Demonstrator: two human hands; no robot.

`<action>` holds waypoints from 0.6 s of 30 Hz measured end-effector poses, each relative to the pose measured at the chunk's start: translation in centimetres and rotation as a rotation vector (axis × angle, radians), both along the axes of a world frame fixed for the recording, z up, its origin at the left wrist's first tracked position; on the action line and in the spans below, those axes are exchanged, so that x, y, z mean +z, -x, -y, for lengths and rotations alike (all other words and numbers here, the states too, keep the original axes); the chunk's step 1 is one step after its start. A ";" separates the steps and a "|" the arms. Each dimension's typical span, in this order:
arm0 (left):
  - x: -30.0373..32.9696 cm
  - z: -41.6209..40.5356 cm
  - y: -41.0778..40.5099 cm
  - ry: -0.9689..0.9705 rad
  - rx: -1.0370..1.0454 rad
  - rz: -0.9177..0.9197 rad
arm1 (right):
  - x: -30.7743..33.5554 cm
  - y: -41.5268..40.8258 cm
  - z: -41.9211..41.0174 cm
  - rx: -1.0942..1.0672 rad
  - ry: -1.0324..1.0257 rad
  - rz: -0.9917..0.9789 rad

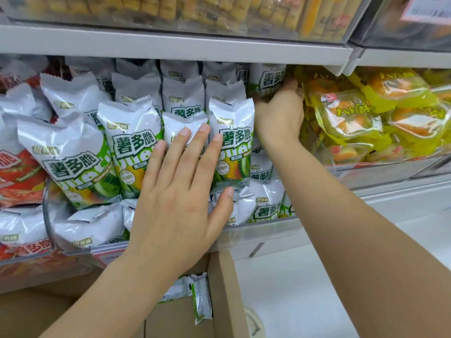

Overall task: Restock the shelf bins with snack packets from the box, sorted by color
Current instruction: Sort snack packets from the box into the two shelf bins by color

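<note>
Green-and-white snack packets stand packed in the clear middle shelf bin. My left hand lies flat with straight fingers pressing on the front row of these packets. At the bin's back right corner, my right hand holds one green-and-white packet between thumb and fingers; its fingertips are hidden behind the packet. Below the shelf stands the open cardboard box, with a few green-and-white packets lying inside.
Red packets fill the bin to the left. Yellow packets fill the bin to the right. A shelf board hangs close above the bins, with more goods on top. White floor lies right of the box.
</note>
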State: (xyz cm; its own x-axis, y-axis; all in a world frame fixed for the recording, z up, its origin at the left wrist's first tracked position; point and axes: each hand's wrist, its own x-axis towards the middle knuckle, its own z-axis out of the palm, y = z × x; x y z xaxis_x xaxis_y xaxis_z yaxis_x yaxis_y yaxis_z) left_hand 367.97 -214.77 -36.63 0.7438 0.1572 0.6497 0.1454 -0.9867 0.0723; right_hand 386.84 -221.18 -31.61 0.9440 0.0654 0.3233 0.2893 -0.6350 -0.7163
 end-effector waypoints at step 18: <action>-0.2 0.0 0.0 0.009 -0.016 0.003 | -1.2 1.0 1.7 0.205 0.154 0.004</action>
State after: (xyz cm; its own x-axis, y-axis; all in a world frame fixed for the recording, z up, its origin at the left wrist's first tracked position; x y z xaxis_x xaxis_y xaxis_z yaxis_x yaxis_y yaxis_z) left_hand 367.97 -214.72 -36.82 0.7440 0.1512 0.6509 0.1295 -0.9882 0.0814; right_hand 385.85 -222.90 -32.81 0.9049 0.3039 0.2980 0.4255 -0.6647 -0.6141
